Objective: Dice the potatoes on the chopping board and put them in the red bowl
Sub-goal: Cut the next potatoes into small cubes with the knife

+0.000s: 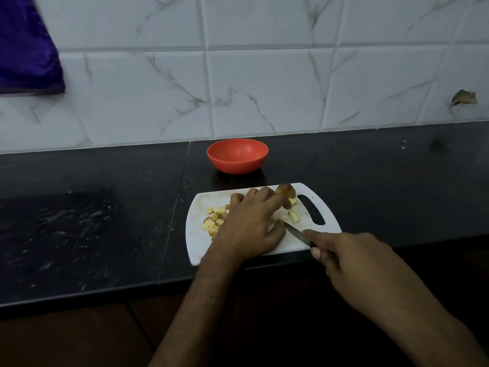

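Right hand (352, 263): you grip the knife (297, 234) — blade points up-left.
Left hand (251, 223): flat, fingers on potato (287, 203).
Red bowl (237, 155): behind board — empty.

dim, flat indoor light. tiled wall (264, 88) brightest; black surface (79, 234) dull with faint sheen and a bowl reflection. foreground floor nearly black. soft focus overall; wide-angle bowing at edges.
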Action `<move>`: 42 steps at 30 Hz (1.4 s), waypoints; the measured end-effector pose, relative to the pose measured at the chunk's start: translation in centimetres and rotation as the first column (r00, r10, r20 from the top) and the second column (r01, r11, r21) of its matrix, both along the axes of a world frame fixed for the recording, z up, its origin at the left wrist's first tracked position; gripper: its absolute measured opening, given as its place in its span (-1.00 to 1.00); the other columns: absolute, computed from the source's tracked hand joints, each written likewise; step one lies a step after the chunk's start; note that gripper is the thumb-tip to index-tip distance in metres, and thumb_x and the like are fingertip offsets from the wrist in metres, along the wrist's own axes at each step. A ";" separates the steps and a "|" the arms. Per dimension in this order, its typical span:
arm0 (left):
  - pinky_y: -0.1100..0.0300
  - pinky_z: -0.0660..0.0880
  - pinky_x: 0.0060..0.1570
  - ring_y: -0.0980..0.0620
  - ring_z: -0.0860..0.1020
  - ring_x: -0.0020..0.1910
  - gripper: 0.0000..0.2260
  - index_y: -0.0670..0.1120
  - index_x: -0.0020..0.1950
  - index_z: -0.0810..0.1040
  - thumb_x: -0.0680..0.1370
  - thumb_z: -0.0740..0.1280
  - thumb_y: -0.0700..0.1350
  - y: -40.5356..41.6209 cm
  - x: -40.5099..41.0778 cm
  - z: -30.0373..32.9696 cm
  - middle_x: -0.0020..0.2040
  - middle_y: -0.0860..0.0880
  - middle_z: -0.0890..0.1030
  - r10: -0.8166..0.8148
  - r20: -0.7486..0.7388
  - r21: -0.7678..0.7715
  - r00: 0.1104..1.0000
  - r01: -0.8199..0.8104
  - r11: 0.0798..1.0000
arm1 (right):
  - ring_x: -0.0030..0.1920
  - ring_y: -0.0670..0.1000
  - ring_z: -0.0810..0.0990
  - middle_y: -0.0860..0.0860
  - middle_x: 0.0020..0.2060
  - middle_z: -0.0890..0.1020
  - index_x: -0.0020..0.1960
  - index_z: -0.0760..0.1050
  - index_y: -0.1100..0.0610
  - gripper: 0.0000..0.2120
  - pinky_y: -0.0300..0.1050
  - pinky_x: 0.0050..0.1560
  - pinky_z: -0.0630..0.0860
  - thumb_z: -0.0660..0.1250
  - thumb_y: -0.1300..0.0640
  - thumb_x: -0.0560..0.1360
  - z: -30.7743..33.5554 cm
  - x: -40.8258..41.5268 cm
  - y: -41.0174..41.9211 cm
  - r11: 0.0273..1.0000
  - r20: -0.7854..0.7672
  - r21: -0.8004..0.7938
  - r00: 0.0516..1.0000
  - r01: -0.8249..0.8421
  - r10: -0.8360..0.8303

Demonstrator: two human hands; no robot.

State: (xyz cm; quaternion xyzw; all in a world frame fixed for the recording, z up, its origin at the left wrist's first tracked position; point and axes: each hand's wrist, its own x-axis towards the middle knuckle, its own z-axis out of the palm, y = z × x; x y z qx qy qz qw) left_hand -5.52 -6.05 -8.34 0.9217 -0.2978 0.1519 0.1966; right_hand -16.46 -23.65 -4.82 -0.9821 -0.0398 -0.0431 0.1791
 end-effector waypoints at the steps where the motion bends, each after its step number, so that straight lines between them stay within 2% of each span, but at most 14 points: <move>1: 0.05 0.19 0.21 0.12 0.36 0.23 -0.69 0.16 0.26 0.48 0.52 0.20 0.04 0.0 -0.1 0.0 0.24 0.12 0.45 -0.033 0.000 0.022 0.999 0.033 0.999 | -0.08 -0.16 0.58 -0.17 -0.12 0.59 0.43 0.29 -0.37 -0.64 -0.21 -0.03 0.56 0.08 -0.12 0.66 0.0 0.0 0.0 1.000 -0.001 0.004 1.000 0.010 -0.010; 4: 0.06 0.18 0.20 0.12 0.35 0.22 -0.74 0.16 0.22 0.55 0.56 0.23 0.00 -0.1 0.1 0.0 0.24 0.13 0.46 -0.028 -0.014 0.086 1.000 0.029 0.996 | -0.02 -0.18 0.58 -0.20 -0.07 0.58 0.45 0.27 -0.35 -0.63 -0.26 0.02 0.54 0.08 -0.12 0.66 0.2 -0.3 0.0 0.999 0.022 -0.032 0.999 0.034 -0.034; 9: 0.03 0.24 0.22 0.08 0.41 0.16 -0.82 0.08 0.11 0.56 0.61 0.23 0.07 -0.4 0.5 -0.3 0.12 0.11 0.52 0.185 0.018 0.065 0.983 -0.186 0.980 | -0.08 -0.18 0.57 -0.19 -0.11 0.59 0.46 0.27 -0.35 -0.62 -0.29 -0.09 0.50 0.05 -0.11 0.67 0.4 -0.4 -0.6 0.994 0.060 -0.069 0.995 0.080 -0.076; 13: -0.01 0.28 0.29 0.03 0.39 0.20 -0.78 0.01 0.17 0.59 0.64 0.21 0.03 -0.6 0.8 -0.3 0.17 0.04 0.51 0.396 0.065 0.065 0.916 -0.400 0.914 | -0.07 -0.16 0.56 -0.18 -0.06 0.60 0.46 0.26 -0.35 -0.62 -0.28 -0.08 0.49 0.05 -0.11 0.67 0.2 0.0 -0.6 0.993 0.050 -0.068 0.994 0.099 -0.095; 17: -0.02 0.29 0.29 0.01 0.38 0.22 -0.77 -0.01 0.18 0.59 0.64 0.21 0.02 -0.6 0.9 -0.4 0.19 0.01 0.50 0.461 0.068 0.071 0.885 -0.465 0.883 | -0.10 -0.15 0.57 -0.17 -0.13 0.60 0.45 0.29 -0.35 -0.62 -0.20 -0.04 0.56 0.07 -0.11 0.66 0.0 0.0 -0.6 0.994 0.058 -0.063 0.994 0.092 -0.088; 24: -0.03 0.19 0.31 0.00 0.31 0.30 -0.63 0.09 0.38 0.44 0.61 0.22 0.17 -0.6 0.5 -0.3 0.31 0.03 0.41 0.348 0.070 0.056 0.935 -0.352 0.934 | -0.09 -0.17 0.59 -0.18 -0.11 0.61 0.45 0.29 -0.34 -0.62 -0.25 -0.04 0.55 0.09 -0.10 0.65 0.3 -0.3 -0.9 0.993 0.073 -0.047 0.992 0.108 -0.105; 27: -0.06 0.16 0.35 0.03 0.23 0.40 -0.59 0.18 0.47 0.36 0.62 0.22 0.16 -0.6 0.5 -0.4 0.43 0.08 0.35 0.154 0.078 0.101 0.985 -0.161 0.982 | -0.15 -0.17 0.58 -0.17 -0.17 0.60 0.44 0.34 -0.29 -0.63 -0.23 -0.09 0.56 0.11 -0.07 0.65 0.3 -0.1 -1.2 0.991 0.104 -0.036 0.987 0.127 -0.123; 31: -0.02 0.16 0.27 0.07 0.19 0.46 -0.57 0.24 0.54 0.27 0.65 0.18 0.08 -0.6 0.6 -0.3 0.54 0.20 0.29 -0.056 0.088 0.195 0.995 0.038 0.980 | -0.18 -0.17 0.57 -0.16 -0.19 0.59 0.40 0.39 -0.23 -0.67 -0.27 -0.14 0.53 0.10 -0.06 0.66 -0.2 0.3 -1.5 0.989 0.096 -0.054 0.987 0.136 -0.130; 34: 0.02 0.13 0.22 0.09 0.24 0.44 -0.63 0.23 0.49 0.36 0.67 0.16 0.03 -0.8 0.9 -0.2 0.45 0.21 0.42 -0.105 0.050 0.214 0.993 0.092 0.972 | -0.19 -0.19 0.54 -0.17 -0.17 0.59 0.39 0.39 -0.23 -0.68 -0.43 -0.31 0.31 0.08 -0.07 0.66 -0.5 0.5 -1.6 0.991 0.097 -0.048 0.988 0.126 -0.121; 37: 0.11 0.10 0.08 0.09 0.32 0.31 -0.72 0.17 0.37 0.50 0.67 0.18 0.03 -0.8 0.9 -0.2 0.28 0.15 0.51 -0.092 0.076 0.195 0.993 0.076 0.978 | -0.18 -0.18 0.50 -0.17 -0.11 0.60 0.44 0.34 -0.25 -0.64 -0.48 -0.36 0.21 0.08 -0.07 0.67 -0.6 0.6 -1.3 0.992 0.083 -0.038 0.989 0.124 -0.121; 39: 0.12 0.13 0.08 0.08 0.35 0.24 -0.75 0.13 0.30 0.55 0.67 0.20 0.02 -0.9 0.8 -0.1 0.21 0.12 0.53 -0.055 0.075 0.165 0.996 0.042 0.985 | -0.16 -0.19 0.51 -0.17 -0.08 0.61 0.47 0.30 -0.26 -0.62 -0.48 -0.35 0.22 0.08 -0.07 0.67 -0.5 0.7 -1.1 0.991 0.074 -0.032 0.989 0.127 -0.125; 42: 0.07 0.21 0.20 0.07 0.37 0.24 -0.76 0.09 0.31 0.53 0.66 0.22 0.03 -0.9 0.6 0.0 0.21 0.09 0.54 -0.002 0.044 0.128 0.999 -0.004 0.992 | -0.11 -0.19 0.55 -0.17 -0.06 0.62 0.49 0.28 -0.24 -0.61 -0.41 -0.24 0.34 0.08 -0.07 0.67 -0.3 0.4 -0.5 0.995 0.066 -0.013 0.993 0.100 -0.099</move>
